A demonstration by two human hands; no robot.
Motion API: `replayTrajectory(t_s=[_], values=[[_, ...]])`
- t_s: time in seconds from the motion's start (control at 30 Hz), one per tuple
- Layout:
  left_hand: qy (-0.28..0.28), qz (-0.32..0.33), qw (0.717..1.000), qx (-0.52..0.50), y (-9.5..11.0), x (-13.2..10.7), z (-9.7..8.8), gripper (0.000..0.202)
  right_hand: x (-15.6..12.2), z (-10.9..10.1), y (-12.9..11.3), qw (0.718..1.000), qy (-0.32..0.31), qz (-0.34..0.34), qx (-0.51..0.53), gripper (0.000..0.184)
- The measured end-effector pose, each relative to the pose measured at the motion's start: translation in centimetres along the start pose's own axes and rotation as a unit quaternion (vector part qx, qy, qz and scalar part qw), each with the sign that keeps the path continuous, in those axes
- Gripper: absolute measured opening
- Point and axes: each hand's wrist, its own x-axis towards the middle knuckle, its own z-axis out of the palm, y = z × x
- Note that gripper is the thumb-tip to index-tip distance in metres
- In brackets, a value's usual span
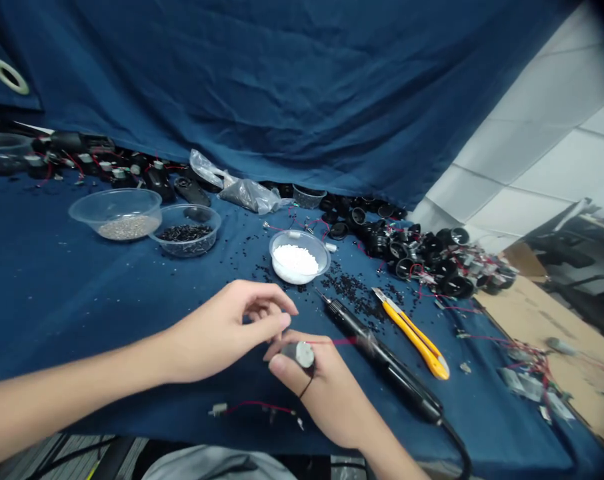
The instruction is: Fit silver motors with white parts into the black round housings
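My right hand (327,393) grips a small grey cylindrical motor (299,354) with red and black wires trailing from it. My left hand (227,330) hovers just above the motor with thumb and forefinger pinched together; what they pinch is too small to name. Both hands are over the blue cloth (57,293) near the table's front edge. A black electric screwdriver (382,360) lies just right of my right hand, its cable running off the front.
A yellow utility knife (415,333) lies beside the screwdriver. A bowl of white pellets (299,257), a bowl of black bits (186,230) and a bowl of grey bits (117,213) stand behind. Black wired parts (422,257) pile at right. A loose wired piece (255,408) lies in front.
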Motion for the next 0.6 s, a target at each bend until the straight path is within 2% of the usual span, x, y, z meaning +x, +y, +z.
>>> replayTrajectory(t_s=[0.07, 0.13, 0.2, 0.27, 0.33, 0.4, 0.5, 0.6], values=[[0.047, 0.029, 0.995, 0.077, -1.4, -0.1, 0.3, 0.019, -0.8, -0.5, 0.0, 0.989, 0.031, 0.043, 0.138, 0.047], [0.055, 0.041, 0.99, 0.12, -2.5, 0.1, 0.4, 0.019, -1.9, -1.5, -0.3, 0.961, 0.021, 0.027, 0.276, 0.056], [0.03, 0.034, 0.991, 0.123, -3.5, 0.4, 0.5, 0.02, -3.0, -2.4, -0.7, 0.926, -0.029, 0.0, 0.376, 0.061], [-0.016, 0.011, 0.994, 0.105, -4.4, 0.7, 0.7, 0.022, -3.3, -2.8, -0.5, 0.908, -0.052, 0.002, 0.416, 0.07], [-0.061, -0.012, 0.993, 0.095, -5.0, 0.7, 1.3, 0.024, -2.6, -2.5, 0.7, 0.9, -0.05, 0.033, 0.432, 0.073], [-0.095, -0.034, 0.989, 0.109, -5.2, 0.4, 2.0, 0.025, -1.4, -1.7, 2.4, 0.899, -0.025, 0.085, 0.429, 0.063], [-0.145, -0.071, 0.98, 0.12, -4.6, -0.3, 3.1, 0.027, 0.1, -0.5, 4.5, 0.921, 0.032, 0.129, 0.365, 0.038], [-0.183, -0.068, 0.975, 0.108, -3.9, -0.8, 4.1, 0.031, 0.4, 0.1, 4.8, 0.961, 0.091, 0.114, 0.233, 0.028]])
